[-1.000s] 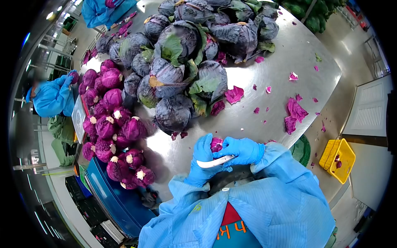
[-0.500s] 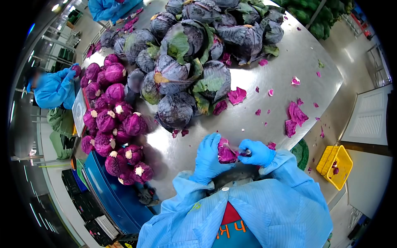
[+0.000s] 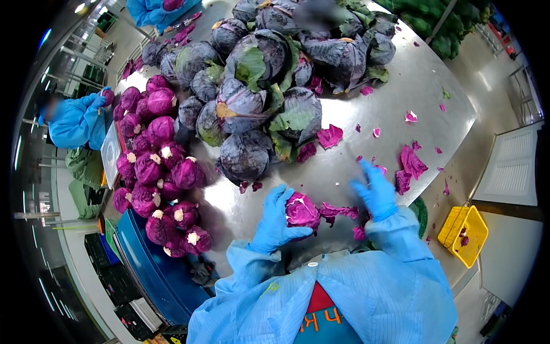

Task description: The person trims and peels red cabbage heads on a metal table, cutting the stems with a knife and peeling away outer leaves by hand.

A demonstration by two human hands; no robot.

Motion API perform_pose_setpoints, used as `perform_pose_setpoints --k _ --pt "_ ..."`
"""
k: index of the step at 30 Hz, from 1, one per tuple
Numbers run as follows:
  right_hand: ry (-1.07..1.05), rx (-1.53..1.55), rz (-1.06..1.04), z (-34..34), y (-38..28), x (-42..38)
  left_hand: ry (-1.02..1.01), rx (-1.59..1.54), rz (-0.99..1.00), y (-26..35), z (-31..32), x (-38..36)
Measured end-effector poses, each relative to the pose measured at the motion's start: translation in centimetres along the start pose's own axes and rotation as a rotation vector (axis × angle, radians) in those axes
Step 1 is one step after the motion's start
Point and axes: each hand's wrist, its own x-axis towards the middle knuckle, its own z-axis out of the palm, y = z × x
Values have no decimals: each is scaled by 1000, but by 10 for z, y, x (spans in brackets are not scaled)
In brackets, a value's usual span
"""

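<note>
Purple cabbage point(image 3: 302, 211), partly stripped, is cupped in the grip of the left hand point(image 3: 274, 221) over the counter point(image 3: 438, 114); the right hand point(image 3: 378, 193) is spread wide. Trimmed heads point(image 3: 148, 168) are piled leftward, untrimmed heads point(image 3: 244, 156) heaped ahead.

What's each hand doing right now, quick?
Left hand: cupped around the side of a round, bright purple cabbage head.
Right hand: open, fingers spread over the shiny metal table, nothing visibly held.
</note>
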Motion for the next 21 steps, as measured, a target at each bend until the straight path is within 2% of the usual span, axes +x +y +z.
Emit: perform_pose_setpoints --k 1,2,4,6,9,12,13,15,16,17,18,20,21 --pt "-237 -17 209 0 -35 -1 4 27 -10 -1 3 1" --pt "-396 112 244 18 -35 -8 6 52 -18 -1 8 0" --pt "-718 228 146 34 -50 -6 8 79 -21 3 13 3" --pt "-872 158 117 45 -48 -1 11 86 -24 9 9 4" --pt "-886 202 53 39 -44 2 0 54 -36 13 10 5" --pt "-804 75 -133 32 -41 -2 -76 -19 -79 19 6 12" --pt "-717 47 -214 31 -44 -7 -65 -29 -80 18 7 12" --pt "-688 -17 -264 28 -39 -5 -50 -43 -94 16 9 8" --pt "-672 -44 -289 27 -35 -4 -48 -21 -41 14 8 7" --pt "-537 5 -353 27 -29 -1 -48 3 11 12 7 6" --pt "-546 -174 -337 21 -19 12 -47 26 65 11 5 6" --pt "-311 -263 -239 20 22 34 -64 -29 122 8 1 2" --pt "-415 -549 34 6 18 51 -69 -56 154 7 -1 3"
